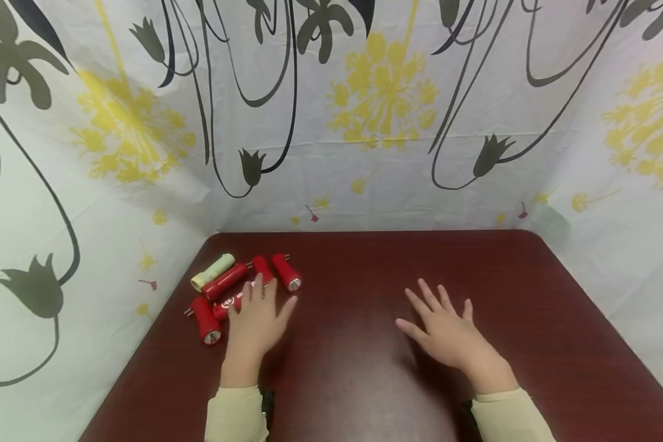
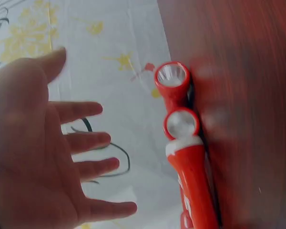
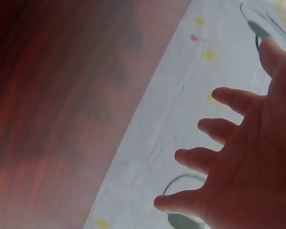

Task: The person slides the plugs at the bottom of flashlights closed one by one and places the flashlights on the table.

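Several flashlights lie grouped at the table's left side. One is a pale green flashlight; the others are red, among them a red flashlight at the near left with prongs at its tail, and another red flashlight at the group's right end. My left hand, fingers spread, hovers by the group and partly covers some of them in the head view. In the left wrist view, red flashlights appear beyond its fingertips. My right hand is held over the table's right half, fingers spread, holding nothing.
The dark red-brown table has rounded far corners. A white cloth printed with yellow and grey flowers hangs behind it and along both sides.
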The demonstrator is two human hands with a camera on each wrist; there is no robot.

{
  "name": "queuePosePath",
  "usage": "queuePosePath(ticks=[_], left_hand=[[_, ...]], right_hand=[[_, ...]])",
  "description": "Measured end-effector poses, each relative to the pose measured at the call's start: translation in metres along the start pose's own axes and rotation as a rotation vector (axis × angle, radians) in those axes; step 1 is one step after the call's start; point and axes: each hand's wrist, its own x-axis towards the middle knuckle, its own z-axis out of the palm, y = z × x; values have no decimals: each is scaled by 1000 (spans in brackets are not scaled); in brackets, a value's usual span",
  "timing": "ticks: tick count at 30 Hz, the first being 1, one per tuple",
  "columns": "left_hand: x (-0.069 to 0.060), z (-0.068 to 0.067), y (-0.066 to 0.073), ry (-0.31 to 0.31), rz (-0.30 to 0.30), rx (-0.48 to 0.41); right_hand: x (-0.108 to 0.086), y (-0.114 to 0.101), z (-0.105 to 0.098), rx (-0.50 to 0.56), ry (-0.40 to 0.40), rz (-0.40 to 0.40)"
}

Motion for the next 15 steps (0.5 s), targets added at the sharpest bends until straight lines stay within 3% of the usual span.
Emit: queuePosePath(ticks=[4, 10, 15], left_hand=[[0, -8, -19, 11, -113, -19], [6, -19, -59, -14, -290, -56], [10, -27, -86, -73, -370, -82]], right_hand=[[1, -10, 7, -12, -7, -40], [-1, -17, 9, -11, -15, -83], [-3, -18, 9, 23, -30, -137]])
